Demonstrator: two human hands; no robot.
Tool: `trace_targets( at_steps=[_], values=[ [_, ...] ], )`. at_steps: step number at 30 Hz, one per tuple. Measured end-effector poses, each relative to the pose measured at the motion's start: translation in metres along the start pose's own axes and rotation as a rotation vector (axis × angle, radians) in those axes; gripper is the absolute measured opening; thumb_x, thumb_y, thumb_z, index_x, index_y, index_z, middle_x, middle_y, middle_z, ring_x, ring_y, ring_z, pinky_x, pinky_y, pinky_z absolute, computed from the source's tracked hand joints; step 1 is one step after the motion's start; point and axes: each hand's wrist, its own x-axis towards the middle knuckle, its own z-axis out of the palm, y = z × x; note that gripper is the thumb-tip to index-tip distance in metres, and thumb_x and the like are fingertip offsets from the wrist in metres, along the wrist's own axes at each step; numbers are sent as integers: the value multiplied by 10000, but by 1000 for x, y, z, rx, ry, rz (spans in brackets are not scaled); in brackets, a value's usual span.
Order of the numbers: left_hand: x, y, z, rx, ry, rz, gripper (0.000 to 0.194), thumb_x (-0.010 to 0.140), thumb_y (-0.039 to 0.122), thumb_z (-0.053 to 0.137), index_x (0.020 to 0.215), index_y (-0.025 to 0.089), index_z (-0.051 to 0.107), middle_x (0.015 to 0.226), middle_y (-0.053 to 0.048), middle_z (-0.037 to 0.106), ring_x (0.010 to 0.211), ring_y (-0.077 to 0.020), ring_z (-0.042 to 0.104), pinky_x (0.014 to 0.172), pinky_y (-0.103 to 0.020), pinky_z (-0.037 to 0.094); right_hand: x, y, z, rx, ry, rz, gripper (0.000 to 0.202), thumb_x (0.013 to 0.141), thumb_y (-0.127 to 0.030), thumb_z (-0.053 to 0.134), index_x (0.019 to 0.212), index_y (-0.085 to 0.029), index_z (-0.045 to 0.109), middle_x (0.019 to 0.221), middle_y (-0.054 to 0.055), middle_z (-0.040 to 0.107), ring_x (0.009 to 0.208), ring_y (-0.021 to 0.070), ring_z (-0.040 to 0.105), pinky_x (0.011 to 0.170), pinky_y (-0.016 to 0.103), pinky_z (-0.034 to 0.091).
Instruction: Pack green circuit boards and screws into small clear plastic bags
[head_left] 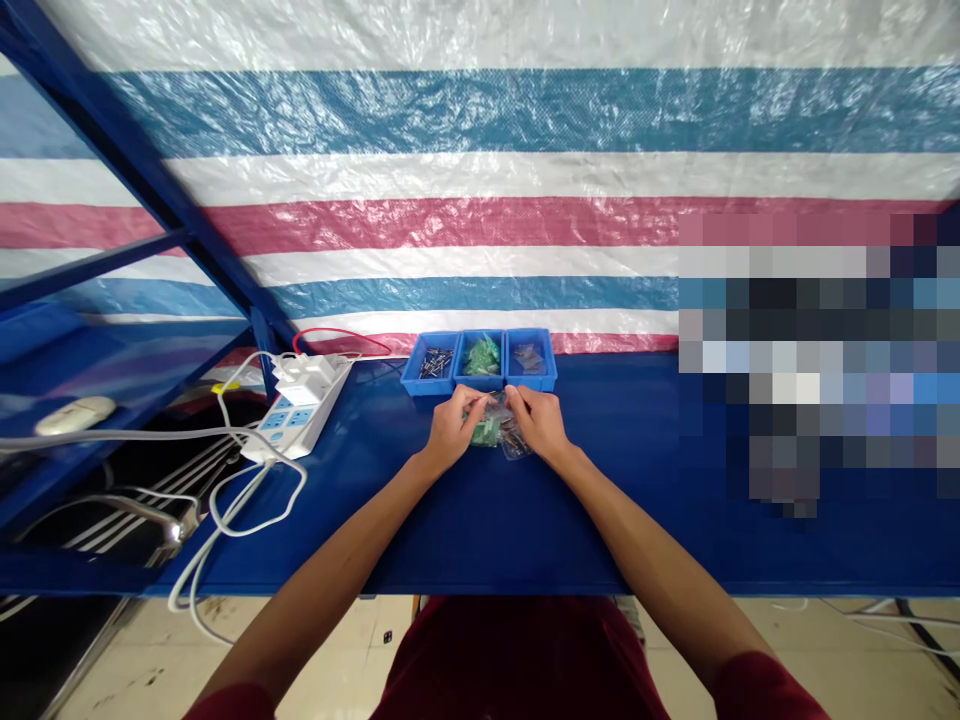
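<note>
Both hands meet in front of three blue bins at the middle of the table. My left hand (455,425) is closed in a pinch at the top edge of a clear plastic bag (514,440) with small dark pieces inside. My right hand (538,420) pinches the same bag from the other side. Green pieces (486,430) show between the hands, under or beside the bag. Behind, the left bin (406,383) holds dark metal screws or pins, the middle bin (480,382) green pieces, and the right bin (549,375) a clear bag of small parts.
On the left of the blue table (495,540) lies a white power strip (300,415) with plugged-in adapters and looping white cables (217,510). A white mouse (76,415) rests on a blue shelf. The right side is pixelated. Striped sheeting (450,220) hangs behind.
</note>
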Motion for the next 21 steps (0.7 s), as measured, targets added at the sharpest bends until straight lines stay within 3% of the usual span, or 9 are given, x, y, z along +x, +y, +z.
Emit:
trace_targets(
  at_steps=[11,16,21],
  values=[
    [1,-7,1,57,-22,17,263,935,323,423,1078,173,584,863,-44,692,727,-133,650,733,-232,493,-1,1,1,17,2,-11,507,963,-454,294,624,-175,547,515,-6,497,497,112,494,563,228,354],
    [3,-5,0,90,-24,91,292,937,326,426,1088,190,635,1031,-76,693,926,-180,651,842,-279,493,-1,2,1,12,0,-7,503,964,-452,290,641,-178,562,532,3,529,513,118,501,576,231,366],
    [3,-6,0,89,-39,146,309,944,323,425,1103,183,650,861,-59,671,783,-147,631,752,-253,492,-1,3,2,14,3,-12,492,962,-444,302,638,-178,560,529,-1,523,508,115,498,575,230,365]
  ],
)
